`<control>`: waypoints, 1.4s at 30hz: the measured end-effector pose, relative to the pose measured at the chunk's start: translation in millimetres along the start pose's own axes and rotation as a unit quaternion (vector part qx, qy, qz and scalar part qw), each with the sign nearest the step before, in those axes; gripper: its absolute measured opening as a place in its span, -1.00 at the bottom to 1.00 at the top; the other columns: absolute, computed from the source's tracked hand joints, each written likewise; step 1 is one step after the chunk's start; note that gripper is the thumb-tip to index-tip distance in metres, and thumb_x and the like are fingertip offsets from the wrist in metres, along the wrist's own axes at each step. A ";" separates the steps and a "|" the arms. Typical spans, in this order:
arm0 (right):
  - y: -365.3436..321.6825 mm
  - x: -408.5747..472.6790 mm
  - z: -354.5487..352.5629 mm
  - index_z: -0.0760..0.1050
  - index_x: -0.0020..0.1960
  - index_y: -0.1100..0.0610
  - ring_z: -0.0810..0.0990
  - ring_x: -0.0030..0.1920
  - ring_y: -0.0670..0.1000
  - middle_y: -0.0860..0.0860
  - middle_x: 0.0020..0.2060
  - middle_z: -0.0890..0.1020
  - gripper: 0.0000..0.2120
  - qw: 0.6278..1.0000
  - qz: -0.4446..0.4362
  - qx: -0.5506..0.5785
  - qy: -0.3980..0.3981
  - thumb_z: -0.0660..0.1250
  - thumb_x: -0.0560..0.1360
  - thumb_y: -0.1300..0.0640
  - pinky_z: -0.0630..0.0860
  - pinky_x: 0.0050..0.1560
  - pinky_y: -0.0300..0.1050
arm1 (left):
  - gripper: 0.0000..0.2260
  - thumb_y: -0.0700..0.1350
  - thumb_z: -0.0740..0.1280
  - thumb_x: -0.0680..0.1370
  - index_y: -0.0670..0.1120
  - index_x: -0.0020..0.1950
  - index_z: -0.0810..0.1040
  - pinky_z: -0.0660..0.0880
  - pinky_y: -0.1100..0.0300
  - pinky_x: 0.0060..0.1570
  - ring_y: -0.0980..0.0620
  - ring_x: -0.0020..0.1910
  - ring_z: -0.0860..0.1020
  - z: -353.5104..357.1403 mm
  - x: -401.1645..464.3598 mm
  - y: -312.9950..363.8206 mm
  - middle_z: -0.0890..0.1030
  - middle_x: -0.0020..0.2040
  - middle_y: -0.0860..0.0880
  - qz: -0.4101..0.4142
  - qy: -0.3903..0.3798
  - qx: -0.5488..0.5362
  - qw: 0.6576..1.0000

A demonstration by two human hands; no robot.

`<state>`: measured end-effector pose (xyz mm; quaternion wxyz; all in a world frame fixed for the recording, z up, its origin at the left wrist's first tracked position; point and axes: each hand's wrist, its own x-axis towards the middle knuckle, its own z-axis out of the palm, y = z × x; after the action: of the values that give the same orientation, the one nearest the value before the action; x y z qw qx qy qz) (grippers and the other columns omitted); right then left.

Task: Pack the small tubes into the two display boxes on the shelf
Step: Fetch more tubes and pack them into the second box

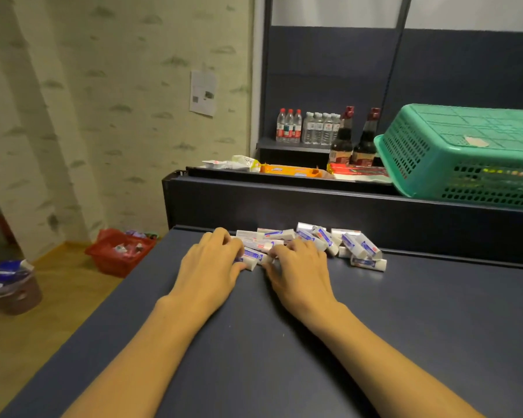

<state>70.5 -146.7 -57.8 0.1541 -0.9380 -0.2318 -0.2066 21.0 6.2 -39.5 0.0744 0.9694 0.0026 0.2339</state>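
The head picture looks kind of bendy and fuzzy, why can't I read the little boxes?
In the head view, the wide lens bows straight lines, such as the shelf edge. The light is dim and warm, so the small tubes look soft and their print is too blurred to read. The left hand and right hand are slightly smeared at the fingers. No strong glare shows.

Small white tube cartons (311, 242) with blue-red print, jumbled flat, seemingly overlapping, along the shelf's (405, 327) rear edge

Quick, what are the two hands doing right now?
Left hand: fingers curled over small tubes at the pile's left end, gripping some.
Right hand: fingers curled on tubes in the middle.
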 end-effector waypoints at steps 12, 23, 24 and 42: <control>6.2 -6.2 -3.8 0.43 0.09 0.03 0.45 0.10 0.06 -0.03 0.02 0.57 -0.85 0.997 -0.006 0.071 0.033 0.20 0.56 0.04 0.27 0.06 -0.05 | -0.79 0.12 0.21 0.58 0.03 0.10 0.44 0.32 0.18 -0.01 -0.03 0.04 0.46 -11.4 -6.0 7.9 0.54 0.08 0.00 -0.003 -0.020 -0.016 1.000; 13.2 -13.9 -35.4 0.57 -0.07 0.07 0.54 -0.19 -0.05 -0.09 -0.26 0.58 -0.88 0.970 0.047 0.211 0.111 0.41 0.40 0.21 0.43 -0.10 -0.19 | -0.73 0.10 0.14 0.61 0.02 0.24 0.42 0.28 0.14 0.12 -0.02 0.21 0.40 3.6 -4.6 24.1 0.47 0.21 0.03 0.076 -0.028 -0.050 0.995; 14.4 -17.6 -41.7 0.58 -0.07 0.08 0.56 -0.19 -0.04 -0.07 -0.26 0.60 -0.86 0.965 0.070 0.222 0.124 0.42 0.38 0.23 0.44 -0.11 -0.21 | -0.71 0.09 0.14 0.61 0.01 0.28 0.41 0.28 0.14 0.14 -0.04 0.22 0.39 5.4 -4.5 29.1 0.45 0.22 0.00 0.084 -0.034 -0.053 0.994; 149.5 -178.9 -174.5 0.52 0.01 0.00 0.63 -0.21 0.00 -0.04 -0.37 0.62 -0.85 0.890 0.238 0.350 0.171 0.19 0.58 0.15 0.52 -0.09 -0.11 | -0.84 -0.20 0.34 0.42 -0.07 -0.04 0.46 0.48 0.03 -0.07 -0.08 -0.10 0.53 -13.0 -41.9 231.4 0.59 -0.13 -0.02 0.186 -0.069 -0.244 0.949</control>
<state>-54.6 -406.6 -17.5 0.5540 -0.8005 -0.0288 -0.2269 -29.1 -222.4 -13.3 0.2640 0.9187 -0.2400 0.1693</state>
